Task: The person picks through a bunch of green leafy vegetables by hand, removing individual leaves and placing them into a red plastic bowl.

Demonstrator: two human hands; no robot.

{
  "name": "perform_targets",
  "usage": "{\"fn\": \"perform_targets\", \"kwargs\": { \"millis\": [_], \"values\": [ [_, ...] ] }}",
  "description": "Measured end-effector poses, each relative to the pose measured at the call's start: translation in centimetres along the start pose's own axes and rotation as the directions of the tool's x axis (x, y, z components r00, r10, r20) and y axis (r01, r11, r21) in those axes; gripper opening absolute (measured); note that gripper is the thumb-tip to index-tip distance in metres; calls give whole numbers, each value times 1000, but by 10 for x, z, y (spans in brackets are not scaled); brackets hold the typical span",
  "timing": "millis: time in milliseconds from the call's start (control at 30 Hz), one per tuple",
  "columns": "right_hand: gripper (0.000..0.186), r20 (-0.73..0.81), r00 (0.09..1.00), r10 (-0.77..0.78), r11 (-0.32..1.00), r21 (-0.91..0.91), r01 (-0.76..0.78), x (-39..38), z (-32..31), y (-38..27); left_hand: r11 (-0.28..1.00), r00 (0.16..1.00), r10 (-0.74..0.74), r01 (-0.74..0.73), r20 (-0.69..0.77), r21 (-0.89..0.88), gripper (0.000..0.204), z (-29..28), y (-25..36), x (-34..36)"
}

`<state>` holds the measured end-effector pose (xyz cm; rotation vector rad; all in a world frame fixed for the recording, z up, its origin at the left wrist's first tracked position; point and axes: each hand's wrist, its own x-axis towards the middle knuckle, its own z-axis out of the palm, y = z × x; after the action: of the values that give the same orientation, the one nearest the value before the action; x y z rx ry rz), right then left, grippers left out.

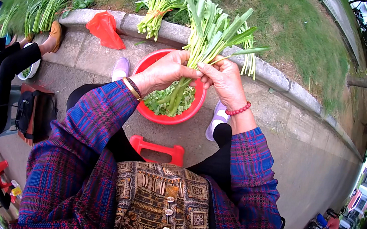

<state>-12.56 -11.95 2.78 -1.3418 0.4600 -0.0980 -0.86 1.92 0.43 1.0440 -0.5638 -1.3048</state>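
Observation:
Over a red plastic basin (161,120), I hold a bunch of long-leaved green vegetables (207,29) upright, leaves away from me and thick stems pointing down into the basin. My left hand (164,70) is closed round the stems from the left. From the right, my right hand (224,79) grips the same bunch, its thumb tip meeting the left thumb; what its covered fingers do is hidden. Cut pieces of greens (187,97) lie in the basin.
A tied bundle of greens (152,21) and a red plastic bag (105,30) lie on the stone kerb (84,17). Other stems (249,60) show behind my bunch. A red stool (157,147) is close before me. People sit at left near a dark backpack (36,112).

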Motion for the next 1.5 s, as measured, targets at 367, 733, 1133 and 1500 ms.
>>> {"fn": "perform_targets", "kwargs": {
  "millis": [367,733,1133,1500],
  "values": [
    [22,-50,996,-71,984,-167,62,-1,5,-7,1000,997,23,-23,-69,-6,29,-8,-18,3],
    [29,-54,993,-103,973,-214,90,0,-5,-13,998,991,56,-58,-124,-15,26,-2,-3,-3],
    [27,-557,725,-406,912,-198,358,-7,-70,-44,956,968,155,-97,-196,277,17,-10,12,-4],
    [25,-436,808,-397,912,-288,292,-19,-85,-44,919,952,231,-147,-200,366,19,-14,15,-7]
  ]
}}
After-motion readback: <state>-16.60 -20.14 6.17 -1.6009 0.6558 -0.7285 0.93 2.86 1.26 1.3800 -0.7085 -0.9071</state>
